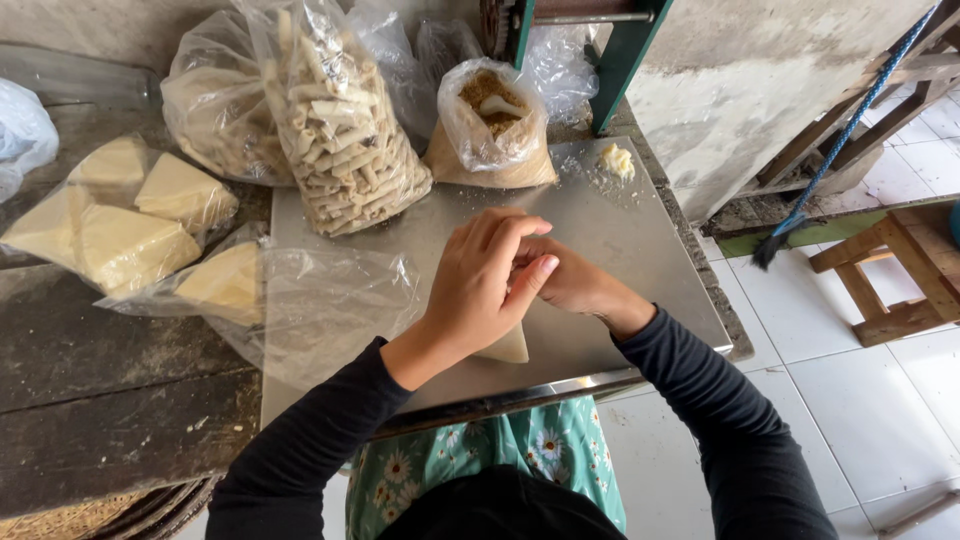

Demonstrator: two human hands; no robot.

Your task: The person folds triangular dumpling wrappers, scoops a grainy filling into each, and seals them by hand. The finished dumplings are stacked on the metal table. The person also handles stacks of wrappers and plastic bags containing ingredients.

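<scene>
My left hand (480,285) and my right hand (572,282) meet over a steel sheet (640,260), fingers curled together on a pale dough piece (508,346) whose pointed corner shows below my left wrist. Most of the dough is hidden by my hands. Both arms wear dark sleeves. A small lump of pale dough (617,160) lies at the sheet's far right corner.
A clear bag of rolled pastry sticks (340,130) and an open bag of brown filling (492,125) stand behind my hands. Bags of pale triangular pieces (130,220) lie left on the dark wooden table (90,400). A green machine frame (620,50), wooden stool (895,270) and broom (830,150) are right.
</scene>
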